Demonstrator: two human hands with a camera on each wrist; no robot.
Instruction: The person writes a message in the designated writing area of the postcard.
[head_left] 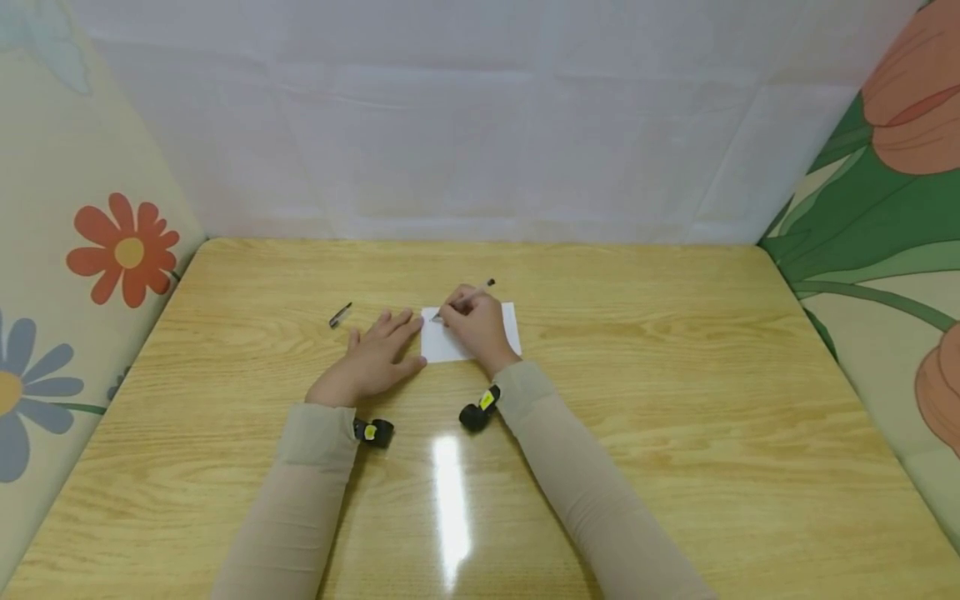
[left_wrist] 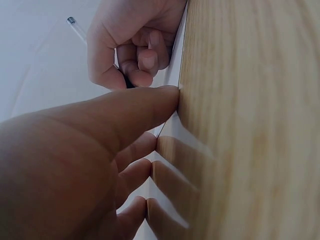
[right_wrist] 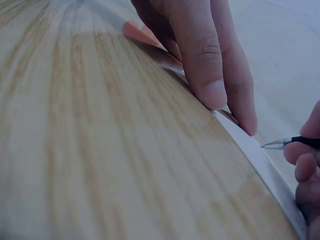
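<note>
- We see the pen cap (head_left: 341, 315) lying on the wooden table (head_left: 675, 375), near the left hand (head_left: 375, 358).
- The left hand, palm down, fingers spread, grips nothing; we see its thumb at the white paper's (head_left: 446, 345) lower left corner.
- We find this paper flat on the table, partly under the right hand (head_left: 482, 329).
- The ballpoint pen (head_left: 480, 290) slants over it, tip toward its upper left.
- The right hand pinches the pen.

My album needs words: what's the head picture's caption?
Right hand holding a pen over white paper, left hand at its edge.
</note>
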